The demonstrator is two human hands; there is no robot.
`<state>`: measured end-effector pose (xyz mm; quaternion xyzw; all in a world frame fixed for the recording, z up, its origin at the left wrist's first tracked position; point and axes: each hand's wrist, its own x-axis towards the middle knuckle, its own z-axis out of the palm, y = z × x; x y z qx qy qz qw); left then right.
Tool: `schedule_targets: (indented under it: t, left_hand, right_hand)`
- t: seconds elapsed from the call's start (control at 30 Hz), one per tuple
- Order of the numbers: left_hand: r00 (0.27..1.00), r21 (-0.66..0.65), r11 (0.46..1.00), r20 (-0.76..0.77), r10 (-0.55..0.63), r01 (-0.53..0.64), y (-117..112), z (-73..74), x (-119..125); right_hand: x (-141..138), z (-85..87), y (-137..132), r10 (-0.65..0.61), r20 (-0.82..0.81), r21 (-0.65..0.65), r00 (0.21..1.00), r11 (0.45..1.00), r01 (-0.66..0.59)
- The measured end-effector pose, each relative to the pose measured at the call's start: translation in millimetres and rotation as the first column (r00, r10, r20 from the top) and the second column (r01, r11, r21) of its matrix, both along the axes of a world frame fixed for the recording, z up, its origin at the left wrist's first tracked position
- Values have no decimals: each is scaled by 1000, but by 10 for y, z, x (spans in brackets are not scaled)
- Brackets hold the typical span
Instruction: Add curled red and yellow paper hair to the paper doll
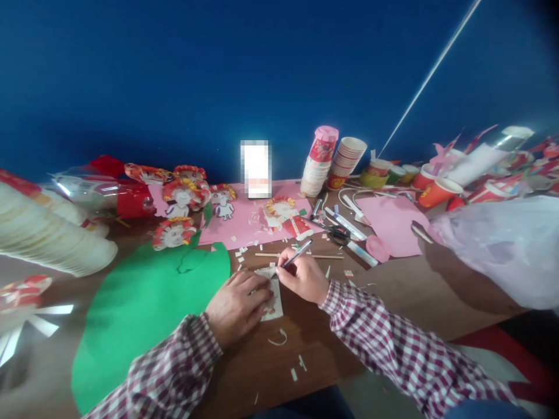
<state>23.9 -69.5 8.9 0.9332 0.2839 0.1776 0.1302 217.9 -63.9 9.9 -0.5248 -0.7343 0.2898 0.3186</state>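
Note:
My left hand [238, 305] lies flat with its fingers pressing down a small white paper cut-out [274, 299] on the brown table [393, 291]. My right hand [303, 276] is closed round a dark pen [297, 254] whose tip touches the top of that cut-out. Both sleeves are red-and-white check. A sheet of green paper [140, 308] lies just left of my left hand. Small paper scraps are scattered around both hands.
Pink paper [244, 224] with paper-doll figures [286, 215] lies beyond the hands. Stacked paper cups [321, 160], scissors [338, 234], glue sticks and more cups sit at the back right. A translucent plastic bag [502, 244] is right; stacked white paper plates [48, 233] left. Blue wall behind.

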Motion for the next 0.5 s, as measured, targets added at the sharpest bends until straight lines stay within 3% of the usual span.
schedule_targets:
  t: [0.17, 0.5]
  left_hand:
    - [1000, 19, 1000, -1, 2, -2, 5, -44, 6]
    - [998, -12, 1000, -58, -7, 6, 2, 41, 4]
  right_hand:
    - [3, 3, 2, 1, -6, -2, 1000, 1000, -1]
    - [11, -3, 1, 14, 5, 7, 1000, 1000, -14]
